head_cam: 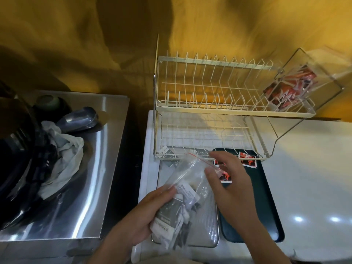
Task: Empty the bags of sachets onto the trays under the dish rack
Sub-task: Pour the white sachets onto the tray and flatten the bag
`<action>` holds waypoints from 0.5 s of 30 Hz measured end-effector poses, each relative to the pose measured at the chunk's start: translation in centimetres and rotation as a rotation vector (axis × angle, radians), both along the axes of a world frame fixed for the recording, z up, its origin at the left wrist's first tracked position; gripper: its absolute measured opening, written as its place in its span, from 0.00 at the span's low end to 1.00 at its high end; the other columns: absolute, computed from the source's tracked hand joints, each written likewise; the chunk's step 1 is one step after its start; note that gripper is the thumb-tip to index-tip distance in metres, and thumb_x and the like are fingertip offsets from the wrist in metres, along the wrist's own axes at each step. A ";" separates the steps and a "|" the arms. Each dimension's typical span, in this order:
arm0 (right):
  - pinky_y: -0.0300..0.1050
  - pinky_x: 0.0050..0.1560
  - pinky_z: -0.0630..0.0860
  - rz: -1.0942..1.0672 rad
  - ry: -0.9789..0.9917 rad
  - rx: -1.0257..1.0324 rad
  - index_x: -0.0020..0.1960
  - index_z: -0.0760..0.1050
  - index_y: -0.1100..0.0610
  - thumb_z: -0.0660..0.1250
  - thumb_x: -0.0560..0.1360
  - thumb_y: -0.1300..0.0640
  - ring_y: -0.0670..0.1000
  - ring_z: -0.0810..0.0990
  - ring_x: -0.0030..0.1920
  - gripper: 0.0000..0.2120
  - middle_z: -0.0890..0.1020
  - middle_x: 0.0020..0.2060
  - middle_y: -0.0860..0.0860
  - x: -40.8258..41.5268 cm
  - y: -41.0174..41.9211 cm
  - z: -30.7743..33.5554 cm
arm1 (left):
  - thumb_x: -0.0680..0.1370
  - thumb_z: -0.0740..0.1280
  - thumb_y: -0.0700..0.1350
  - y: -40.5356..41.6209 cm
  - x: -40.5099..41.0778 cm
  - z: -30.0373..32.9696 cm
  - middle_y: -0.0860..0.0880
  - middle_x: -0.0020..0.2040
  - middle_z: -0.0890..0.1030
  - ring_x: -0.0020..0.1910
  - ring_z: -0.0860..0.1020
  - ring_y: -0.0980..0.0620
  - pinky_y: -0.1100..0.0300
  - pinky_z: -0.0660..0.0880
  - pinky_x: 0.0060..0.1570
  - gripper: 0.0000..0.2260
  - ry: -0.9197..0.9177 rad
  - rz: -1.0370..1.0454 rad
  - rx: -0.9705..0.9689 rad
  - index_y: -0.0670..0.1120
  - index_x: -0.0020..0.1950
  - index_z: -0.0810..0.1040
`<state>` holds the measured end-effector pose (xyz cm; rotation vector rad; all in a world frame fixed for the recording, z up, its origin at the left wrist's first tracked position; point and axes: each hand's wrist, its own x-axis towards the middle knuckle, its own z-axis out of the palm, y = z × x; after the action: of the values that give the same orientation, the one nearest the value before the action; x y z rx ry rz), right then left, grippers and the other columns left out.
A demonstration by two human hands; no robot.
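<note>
A clear zip bag (187, 180) with grey and white sachets inside hangs over the silver tray (206, 225). My left hand (150, 210) grips its lower, sachet-filled end. My right hand (226, 180) pinches the bag's red zip edge near the top. A few grey sachets (167, 151) lie on the silver tray's far end under the cream dish rack (209, 109). Beside it, the dark tray (266, 202) holds red and black sachets (246, 161). A second clear bag of red sachets (289, 90) rests on the rack's upper right end.
A steel sink unit (85, 168) stands to the left, with a dark pan (17, 159), a grey cloth (62, 151) and a grey cup (80, 119). White counter (308, 178) stretches to the right. Yellow cloth (76, 44) hangs behind.
</note>
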<state>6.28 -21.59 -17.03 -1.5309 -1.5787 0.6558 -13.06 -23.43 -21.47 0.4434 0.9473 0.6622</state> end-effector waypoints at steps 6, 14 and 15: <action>0.55 0.62 0.77 -0.106 0.419 -0.471 0.64 0.72 0.50 0.67 0.77 0.54 0.48 0.82 0.56 0.15 0.80 0.59 0.48 -0.6 -3.2 -3.0 | 0.72 0.69 0.53 -0.3 1.1 -0.8 0.38 0.49 0.86 0.43 0.84 0.42 0.48 0.77 0.54 0.22 0.115 0.023 -0.165 0.39 0.59 0.82; 0.35 0.39 0.79 -0.044 0.575 -0.759 0.51 0.78 0.55 0.63 0.79 0.55 0.40 0.84 0.37 0.07 0.85 0.38 0.47 -2.0 -4.3 -4.2 | 0.74 0.69 0.49 -0.5 2.3 -1.7 0.30 0.62 0.78 0.58 0.80 0.32 0.40 0.77 0.57 0.20 0.151 0.032 -0.225 0.41 0.63 0.78; 0.40 0.43 0.81 -0.066 0.616 -0.795 0.52 0.79 0.55 0.64 0.78 0.54 0.43 0.85 0.41 0.07 0.86 0.41 0.49 -2.1 -4.2 -4.5 | 0.74 0.70 0.51 -0.6 2.4 -1.8 0.29 0.63 0.76 0.60 0.78 0.30 0.41 0.78 0.56 0.21 0.136 0.012 -0.243 0.41 0.62 0.80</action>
<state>4.20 -25.83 -21.48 -1.6603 -0.8132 1.6637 -10.68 -24.00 -23.23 0.2690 1.1448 0.5243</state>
